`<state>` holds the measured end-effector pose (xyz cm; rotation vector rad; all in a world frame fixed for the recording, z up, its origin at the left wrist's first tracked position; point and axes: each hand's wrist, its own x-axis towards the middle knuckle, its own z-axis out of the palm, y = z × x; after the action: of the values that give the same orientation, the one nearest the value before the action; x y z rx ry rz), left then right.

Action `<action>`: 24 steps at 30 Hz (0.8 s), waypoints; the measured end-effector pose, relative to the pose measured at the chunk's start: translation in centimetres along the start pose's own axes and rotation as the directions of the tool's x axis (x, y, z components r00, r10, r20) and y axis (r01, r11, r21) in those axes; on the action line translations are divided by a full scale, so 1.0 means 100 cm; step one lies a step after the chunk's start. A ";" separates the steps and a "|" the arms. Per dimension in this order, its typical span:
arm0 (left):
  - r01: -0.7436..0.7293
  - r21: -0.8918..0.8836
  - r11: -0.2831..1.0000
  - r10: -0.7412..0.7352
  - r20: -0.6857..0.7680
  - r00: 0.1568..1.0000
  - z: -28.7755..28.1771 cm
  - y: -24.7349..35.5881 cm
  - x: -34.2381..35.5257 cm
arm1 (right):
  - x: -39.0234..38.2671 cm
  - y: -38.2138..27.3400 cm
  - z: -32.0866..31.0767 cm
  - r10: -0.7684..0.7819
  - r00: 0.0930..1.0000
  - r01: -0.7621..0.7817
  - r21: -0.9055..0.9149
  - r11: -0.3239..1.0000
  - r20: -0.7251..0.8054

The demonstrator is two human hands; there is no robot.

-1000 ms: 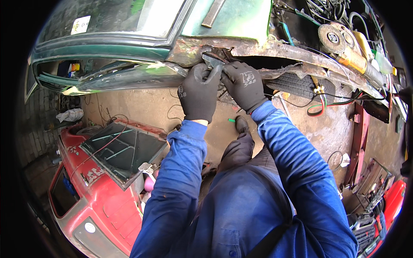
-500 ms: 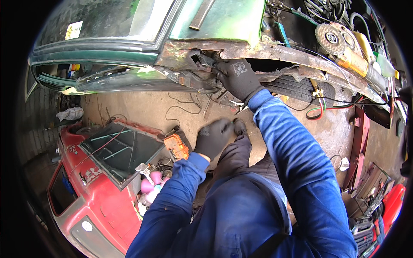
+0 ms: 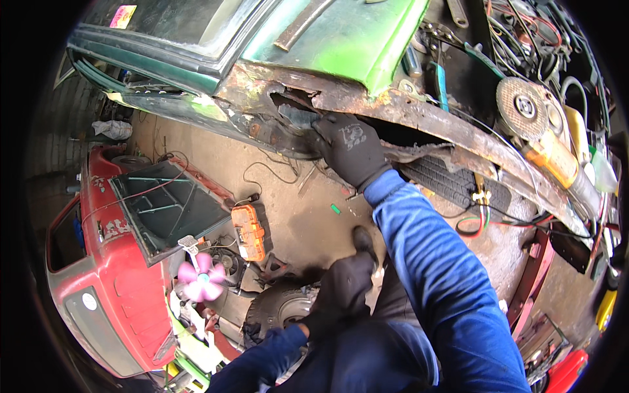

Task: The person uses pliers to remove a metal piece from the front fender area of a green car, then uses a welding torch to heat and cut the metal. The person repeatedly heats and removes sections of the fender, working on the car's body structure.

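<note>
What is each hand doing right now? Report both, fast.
Left hand: gloved, low near the lap, fingers curled; whether it holds anything cannot be told.
Right hand: gloved, gripping the rusted panel edge of the green car body.

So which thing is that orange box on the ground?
Start at the big red car body on the left. Just past its dark open window frame, the orange box lies flat on the dusty floor. It is the only bright orange thing there, above the pink fan.

A rusted, flaking brown metal sill edge [image 3: 419,118] runs slantwise under the green car body panel [image 3: 347,39], its torn, jagged hole gaping at the left end.
</note>
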<state>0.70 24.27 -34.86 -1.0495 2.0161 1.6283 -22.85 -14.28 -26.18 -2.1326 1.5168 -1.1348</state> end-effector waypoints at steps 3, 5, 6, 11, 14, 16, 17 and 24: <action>-0.152 -0.079 0.985 0.135 -0.187 0.973 -0.001 0.002 0.005 | -0.001 0.002 0.002 -0.037 0.999 0.038 0.026 0.999 -0.025; -0.170 -0.112 0.979 0.131 -0.296 0.946 -0.026 0.003 0.025 | -0.002 0.004 0.004 -0.072 0.995 0.074 0.029 0.997 -0.069; -0.136 -0.134 0.982 0.084 -0.337 0.938 -0.048 0.004 0.036 | -0.002 0.005 0.006 -0.064 0.995 0.065 0.009 0.998 -0.074; -0.259 -0.245 0.934 -0.046 -0.804 0.593 -0.189 0.042 0.090 | -0.003 0.006 0.009 -0.097 0.990 0.096 -0.014 0.995 -0.101; -0.139 0.403 0.905 0.420 -0.898 0.129 -0.274 0.060 0.098 | -0.005 0.008 0.011 -0.142 0.976 0.137 -0.044 0.990 -0.163; 0.016 0.578 0.816 0.577 -0.811 -0.097 -0.309 0.074 0.101 | -0.007 0.012 0.016 -0.206 0.950 0.196 -0.067 0.978 -0.235; 0.185 0.625 0.758 0.651 -0.744 -0.150 -0.323 0.079 0.101 | -0.008 0.014 0.018 -0.228 0.936 0.217 -0.073 0.973 -0.268; 0.063 0.514 0.856 0.504 -0.799 -0.330 -0.363 0.107 0.106 | -0.001 0.027 0.037 -0.389 0.835 0.333 -0.205 0.920 -0.389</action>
<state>-7.58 -12.71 -24.34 -2.3866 3.4687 -0.3425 -21.89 -16.02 -30.32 -2.4511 1.4079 -1.7769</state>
